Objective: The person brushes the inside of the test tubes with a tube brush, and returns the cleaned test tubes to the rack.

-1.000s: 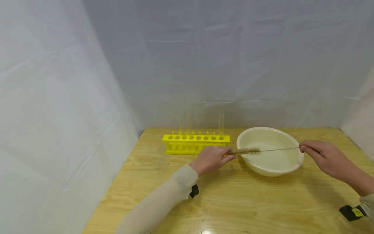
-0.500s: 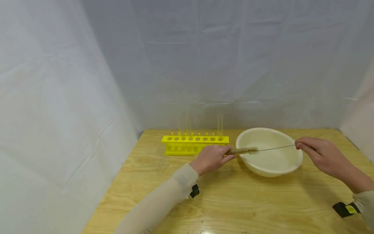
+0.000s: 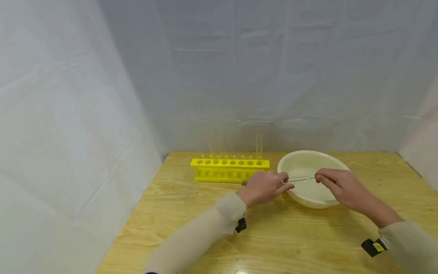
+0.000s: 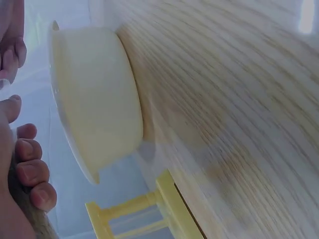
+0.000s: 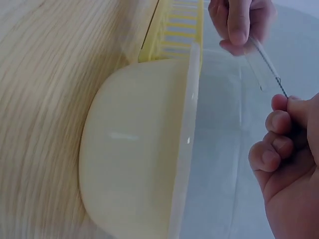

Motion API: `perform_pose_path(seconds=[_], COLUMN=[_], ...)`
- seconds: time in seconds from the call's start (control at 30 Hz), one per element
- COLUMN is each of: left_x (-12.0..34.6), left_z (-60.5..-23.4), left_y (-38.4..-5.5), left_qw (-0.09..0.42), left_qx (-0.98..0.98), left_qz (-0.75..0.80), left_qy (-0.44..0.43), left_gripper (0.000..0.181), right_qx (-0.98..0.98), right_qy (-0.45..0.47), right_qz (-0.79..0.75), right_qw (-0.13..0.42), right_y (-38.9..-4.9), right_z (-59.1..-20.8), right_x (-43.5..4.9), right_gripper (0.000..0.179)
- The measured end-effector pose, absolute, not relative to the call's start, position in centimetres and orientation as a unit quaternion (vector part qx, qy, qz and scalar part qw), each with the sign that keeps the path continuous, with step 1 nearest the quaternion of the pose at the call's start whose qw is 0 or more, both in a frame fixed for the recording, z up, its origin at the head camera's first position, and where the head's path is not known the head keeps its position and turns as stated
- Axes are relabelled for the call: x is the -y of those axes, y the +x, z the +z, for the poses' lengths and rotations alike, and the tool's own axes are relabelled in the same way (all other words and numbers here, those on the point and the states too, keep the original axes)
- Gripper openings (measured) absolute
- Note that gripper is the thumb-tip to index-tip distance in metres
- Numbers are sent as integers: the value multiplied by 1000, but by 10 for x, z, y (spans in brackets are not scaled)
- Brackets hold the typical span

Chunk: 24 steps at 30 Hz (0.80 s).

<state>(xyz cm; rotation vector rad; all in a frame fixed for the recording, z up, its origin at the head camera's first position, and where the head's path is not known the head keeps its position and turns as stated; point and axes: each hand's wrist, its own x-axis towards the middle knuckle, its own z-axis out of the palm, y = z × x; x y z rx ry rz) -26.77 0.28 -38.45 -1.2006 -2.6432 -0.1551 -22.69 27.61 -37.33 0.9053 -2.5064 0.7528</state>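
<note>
My left hand [image 3: 265, 187] grips a clear glass test tube [image 5: 257, 68], whose mouth end sticks out toward the right. A test tube brush runs inside it; its twisted wire [image 5: 282, 87] leaves the mouth, and my right hand [image 3: 345, 190] pinches that wire with thumb and forefinger. Brown bristles [image 4: 44, 226] show beyond the curled fingers of my left hand in the left wrist view. Both hands are raised near the cream basin [image 3: 301, 197], the right one overlapping its far-right side in the head view. My left palm hides the tube's middle.
Behind my left hand stands a yellow test tube rack [image 3: 227, 163], with a few clear tubes [image 3: 259, 144] upright in it. All of this is on a wooden table [image 3: 291, 236]. White sheeting [image 3: 256, 76] hangs at the back and sides.
My right hand has moved left toward my left hand, pushing the brush deeper into the tube. The bristles have gone from the tube's mouth to beyond my left hand, which shifted slightly right.
</note>
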Motion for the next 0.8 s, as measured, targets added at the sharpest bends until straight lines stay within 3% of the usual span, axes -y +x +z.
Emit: perform_pose_path(seconds=[0.27,0.53,0.8], left_x=[-2,6,6], left_z=[-388,-394,-392], left_y=[-267,-269,-267], left_qw=[137,168,156], left_qx=[905,882,882], left_qz=[-15,-29,-32], left_qy=[-403,-439,-444], left_gripper=[33,33,32], right_qx=[863,852,850], right_qy=[355,360,353], right_qz=[351,374,387], right_qw=[82,70,51], right_y=[-230,-232,-230], right_z=[-378,-381,-380], right_x=[-272,-279,-286], right_gripper=[26,29,30])
